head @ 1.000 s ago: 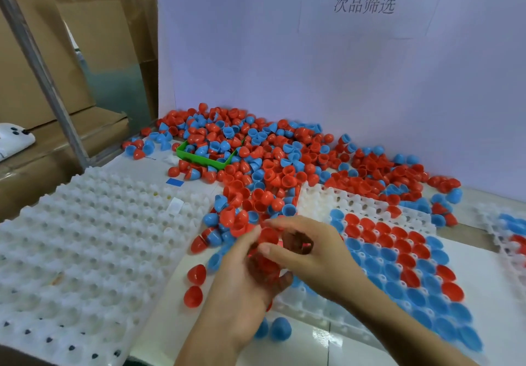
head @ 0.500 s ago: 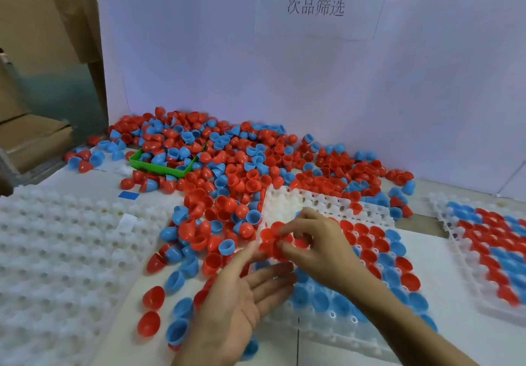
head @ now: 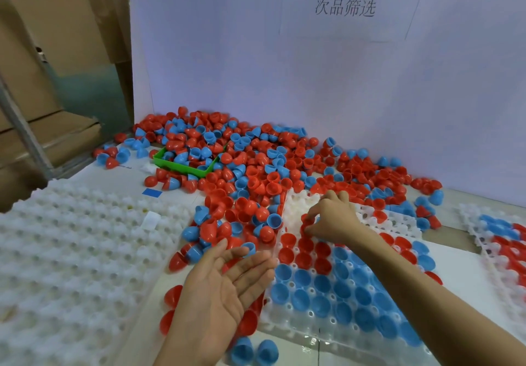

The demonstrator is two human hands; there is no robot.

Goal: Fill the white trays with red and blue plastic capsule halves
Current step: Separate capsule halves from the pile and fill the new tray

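- The centre tray (head: 296, 321) is moulded white plastic, a grid of round cups with small holes between them. Its near cups hold glossy blue capsule halves (head: 323, 298), open side up; the rows beyond hold red capsule halves (head: 303, 259), and its far strip (head: 297, 203) is bare.
- The right hand (head: 331, 219) reaches over the far part of that tray, fingers curled down and pinched on a red half (head: 306, 220) at a cup there; whether it is seated cannot be told.
- The left hand (head: 225, 288) hovers just off the tray's left edge, palm up, fingers spread flat, holding nothing.
- A loose pile (head: 264, 166) of smooth dome-shaped red and blue shells spreads behind and left of the tray, burying a shallow green bin (head: 182, 166).
- Stray shells lie at the tray's near-left corner, under and around the left hand, among them two blue ones (head: 253, 351).
- Further left of the tray sits a large bumpy white tray (head: 71, 251), its cups unfilled.
- To the right of the centre tray, a third tray (head: 501, 240) shows red and blue rows.
- The worktop (head: 466, 266) is pale and smooth.
- Behind the pile stands a white backboard (head: 284, 66) with a printed paper sign (head: 350, 1).
- Brown cardboard boxes (head: 57, 38) stack to the far left.
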